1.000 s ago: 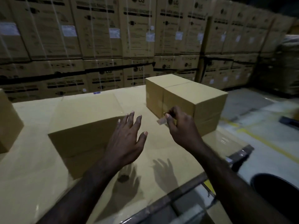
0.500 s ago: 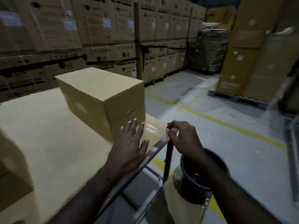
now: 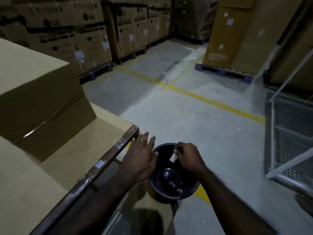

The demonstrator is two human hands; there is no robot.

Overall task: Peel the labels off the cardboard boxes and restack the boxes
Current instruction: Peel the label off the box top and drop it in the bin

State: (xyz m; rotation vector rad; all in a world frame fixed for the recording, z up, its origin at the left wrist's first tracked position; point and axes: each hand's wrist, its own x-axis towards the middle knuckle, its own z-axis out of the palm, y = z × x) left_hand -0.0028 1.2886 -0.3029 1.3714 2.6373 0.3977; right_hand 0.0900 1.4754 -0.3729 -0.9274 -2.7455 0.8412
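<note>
The person is leaning over a black bin (image 3: 169, 187) standing on the floor just beside the corner of the counter (image 3: 108, 131). The right hand (image 3: 188, 156) is hovering above the bin's mouth, its fingers (image 3: 179, 148) curled and pinching a small pale label (image 3: 173, 157) that is dangling from them. The left hand (image 3: 141, 156) is spreading flat, fingers straight and apart, next to the counter's metal edge, gripping nothing. Two pale scraps are lying inside the bin, seemingly other labels. A plain cardboard box (image 3: 39, 92) is sitting on the counter to the left, well apart from both hands, with a glossy tape seam running along its side.

The label is looking thin, limp and nearly weightless, and its sticky back is likely clinging to the fingertips, so dropping it is probably calling for a rub or flick instead of simple release. The box is appearing stiff, light enough for two hands, and smooth-sided; taking it by opposite lower edges is looking safest, since the taped faces may be slippery.
</note>
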